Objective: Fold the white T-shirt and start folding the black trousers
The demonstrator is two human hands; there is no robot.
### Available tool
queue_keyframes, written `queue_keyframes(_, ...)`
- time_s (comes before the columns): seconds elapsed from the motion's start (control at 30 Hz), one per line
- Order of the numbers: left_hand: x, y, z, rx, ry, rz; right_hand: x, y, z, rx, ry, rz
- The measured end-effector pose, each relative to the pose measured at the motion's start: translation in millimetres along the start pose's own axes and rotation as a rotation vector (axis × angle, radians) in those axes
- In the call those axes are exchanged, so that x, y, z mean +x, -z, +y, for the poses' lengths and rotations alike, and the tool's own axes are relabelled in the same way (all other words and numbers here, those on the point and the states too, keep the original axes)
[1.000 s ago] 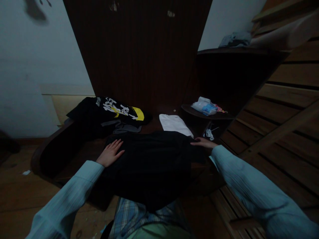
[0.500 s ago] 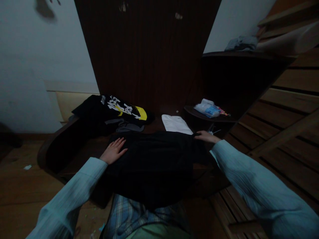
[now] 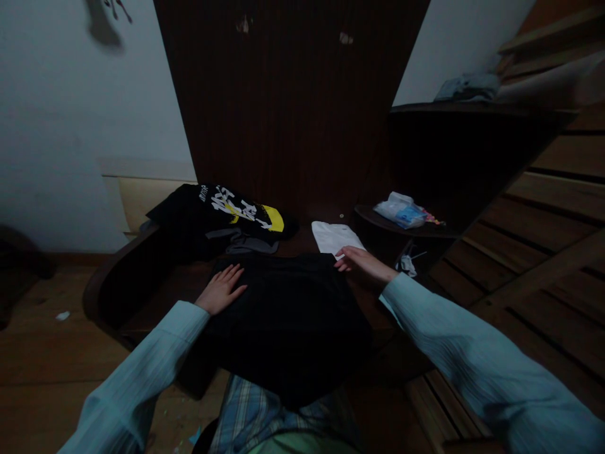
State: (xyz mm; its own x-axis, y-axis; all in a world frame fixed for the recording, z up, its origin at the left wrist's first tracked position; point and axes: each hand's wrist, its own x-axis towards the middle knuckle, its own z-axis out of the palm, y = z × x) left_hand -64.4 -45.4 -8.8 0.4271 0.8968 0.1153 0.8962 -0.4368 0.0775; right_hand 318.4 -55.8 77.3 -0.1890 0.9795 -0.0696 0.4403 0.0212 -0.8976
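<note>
A plain black garment lies spread over a dark wooden surface in front of me and hangs over its near edge. My left hand rests flat on the garment's left side, fingers stretched out. My right hand lies on the garment's upper right corner, fingers bent down onto the cloth; whether it pinches the cloth is hard to see in the dim light. Both arms wear pale blue sleeves.
A black shirt with white and yellow print lies at the back left over a grey garment. A folded white cloth sits behind my right hand. A small round shelf holds a plastic packet. Wooden slats rise on the right.
My right hand has moved left along the garment's top edge, and the cloth's right part now lies further in. The left hand has stayed flat in place.
</note>
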Motion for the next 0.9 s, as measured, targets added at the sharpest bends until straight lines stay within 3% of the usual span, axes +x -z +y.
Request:
queue_keyframes(0.1, 0, -2.5, -2, -0.007, -0.007, 0.025, -4, -6, 16, -0.18, 0.094, 0.054)
queue_keyframes(0.27, 1, -5.5, -4, -0.009, -0.005, 0.032, -30, -49, 33, -0.557, 0.349, 0.022)
queue_keyframes(0.47, 1, -6.1, -5, -0.004, -0.013, 0.05, -39, -85, 41, -0.769, 0.515, 0.007)
queue_keyframes(0.6, 1, -6.5, -4, 0.004, -0.004, 0.049, -35, -87, 39, -0.756, 0.503, 0.048)
queue_keyframes(0.77, 1, -7.5, -5, 0.002, -0.008, 0.039, -39, -83, 33, -0.54, 0.418, 0.113)
queue_keyframes(0.9, 1, -8.8, -7, 0.0, -0.01, 0.051, -43, -73, 26, -0.444, 0.433, -0.14)
